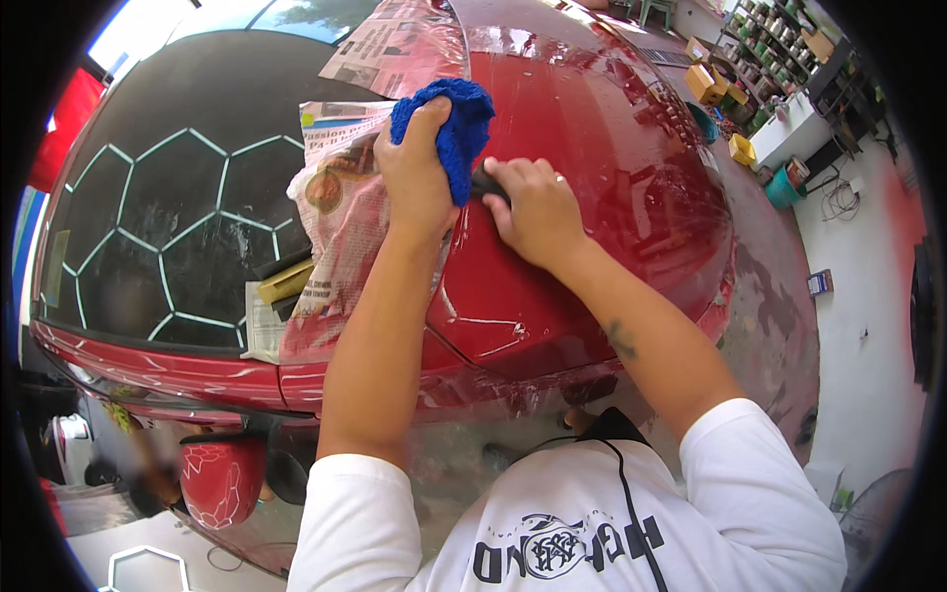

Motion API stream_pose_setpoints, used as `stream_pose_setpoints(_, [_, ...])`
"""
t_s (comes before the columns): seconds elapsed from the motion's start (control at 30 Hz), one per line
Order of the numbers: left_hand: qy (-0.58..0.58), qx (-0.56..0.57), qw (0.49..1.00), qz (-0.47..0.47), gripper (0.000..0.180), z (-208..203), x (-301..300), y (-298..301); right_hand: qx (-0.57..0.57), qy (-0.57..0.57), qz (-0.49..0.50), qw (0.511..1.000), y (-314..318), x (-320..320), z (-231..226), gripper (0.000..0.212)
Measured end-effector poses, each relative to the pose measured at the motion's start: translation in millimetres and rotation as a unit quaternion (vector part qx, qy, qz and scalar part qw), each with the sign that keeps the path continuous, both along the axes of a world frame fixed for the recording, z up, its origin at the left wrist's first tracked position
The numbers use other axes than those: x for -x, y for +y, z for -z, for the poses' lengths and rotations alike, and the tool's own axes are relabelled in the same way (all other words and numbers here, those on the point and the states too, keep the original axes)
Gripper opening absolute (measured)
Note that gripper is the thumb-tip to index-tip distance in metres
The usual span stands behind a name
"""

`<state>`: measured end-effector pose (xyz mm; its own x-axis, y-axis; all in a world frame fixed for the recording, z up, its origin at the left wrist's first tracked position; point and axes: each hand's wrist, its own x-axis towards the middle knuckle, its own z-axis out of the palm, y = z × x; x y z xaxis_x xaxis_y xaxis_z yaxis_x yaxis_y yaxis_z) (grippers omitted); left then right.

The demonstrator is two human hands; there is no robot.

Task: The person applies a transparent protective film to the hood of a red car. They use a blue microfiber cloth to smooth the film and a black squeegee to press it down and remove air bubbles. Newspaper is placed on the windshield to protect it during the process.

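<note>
A bunched blue cloth (pixel 466 123) is in my left hand (pixel 416 163), with the thumb pressed on top of it. It is raised over the edge between the newspaper and the red car hood (pixel 582 128). My right hand (pixel 538 209) is closed round a small dark block (pixel 487 184), set against the hood just right of the cloth. Most of the block lies under my fingers, so its exact kind is hidden. The red paint looks wet and glossy, with whitish streaks near the hood's near edge.
Newspaper (pixel 340 202) covers the strip beside the dark windshield (pixel 148 207). On it rests a gold-coloured block (pixel 286 282). A red side mirror (pixel 223 481) juts out at lower left. Beyond the hood stand a shelf of cans (pixel 779 49), cardboard boxes (pixel 706 83) and a teal bucket (pixel 784 187).
</note>
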<state>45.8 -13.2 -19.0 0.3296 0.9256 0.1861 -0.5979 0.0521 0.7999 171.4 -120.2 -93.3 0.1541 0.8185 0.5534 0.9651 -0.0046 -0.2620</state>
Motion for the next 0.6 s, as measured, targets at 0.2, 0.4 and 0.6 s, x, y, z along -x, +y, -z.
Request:
stream_pose_setpoints(0.2, [-0.024,0.028,0.999,-0.022,0.02,-7.0,9.0,-2.2,0.052,0.03,-0.09,0.994,-82.9,90.6,-20.3,0.056])
stream_pose_setpoints(0.4, [-0.04,0.032,0.998,-0.019,0.018,-9.9,-2.6,-4.3,0.02,-0.002,-0.007,1.0,-29.7,37.9,-11.1,0.046])
stream_pose_setpoints(0.6, [-0.04,0.026,0.998,-0.048,0.018,-11.2,12.4,-4.9,0.051,0.026,-0.115,0.992,-81.4,99.8,-26.0,0.051])
